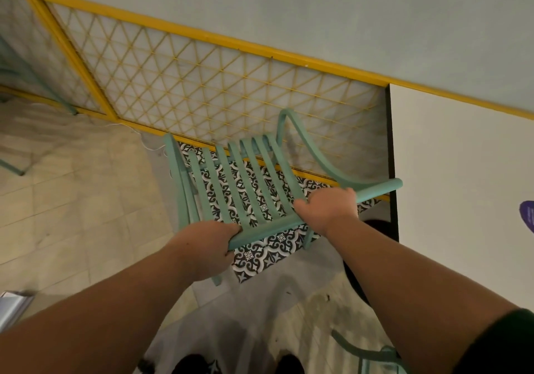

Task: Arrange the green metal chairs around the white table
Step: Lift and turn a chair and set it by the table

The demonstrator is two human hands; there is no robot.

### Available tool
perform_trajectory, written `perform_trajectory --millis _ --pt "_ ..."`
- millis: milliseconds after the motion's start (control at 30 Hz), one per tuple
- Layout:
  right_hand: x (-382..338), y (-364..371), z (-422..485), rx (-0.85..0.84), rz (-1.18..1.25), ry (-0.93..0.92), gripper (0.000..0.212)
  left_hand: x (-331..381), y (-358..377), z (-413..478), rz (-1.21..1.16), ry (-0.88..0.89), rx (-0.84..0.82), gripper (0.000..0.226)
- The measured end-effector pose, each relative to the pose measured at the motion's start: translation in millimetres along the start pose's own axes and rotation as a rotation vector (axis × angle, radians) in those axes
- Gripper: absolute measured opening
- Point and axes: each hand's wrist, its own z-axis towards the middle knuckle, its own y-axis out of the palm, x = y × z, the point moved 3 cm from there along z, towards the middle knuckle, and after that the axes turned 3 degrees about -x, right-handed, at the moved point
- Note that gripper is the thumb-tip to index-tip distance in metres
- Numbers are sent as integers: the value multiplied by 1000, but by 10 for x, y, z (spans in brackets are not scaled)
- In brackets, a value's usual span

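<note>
L hand & R hand both grip top rail of green slatted metal chair — chair just beside white flat-topped bench.

floor: beige tiles on the left, a strip of black-and-white patterned tiles along the foot of the yellow lattice fence, a grey patch nearer. green chair sits over the strip; can't tell if its legs touch down. white surface on the right carries a purple thing, cut off at the frame edge.
</note>
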Motion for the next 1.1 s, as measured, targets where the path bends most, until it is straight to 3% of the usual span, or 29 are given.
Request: perform_trajectory --millis 200,333,400,567,700,833,967,1100 --pt "44 29 23 23 5 33 68 84 -7 41 38 -89 -48 18" --pt "31 30 19 18 18 29 68 424 -130 207 37 -50 184 55" --pt "32 25 26 35 14 29 69 619 -190 380 -24 -14 209 67" --pt "58 18 33 43 13 1 78 827 -97 636 -40 12 64 24" --pt "135 -69 -48 -5 96 -127 97 810 -86 704 -40 37 52 25" --pt "174 -279 25 52 -42 -373 108 810 -57 739 -61 69 79 18" --pt "88 -114 93 -188 -115 -376 85 752 -20 733 -68 105 171 12" --pt "57 -55 64 -114 -110 -329 86 707 2 731 -53 153 202 13"
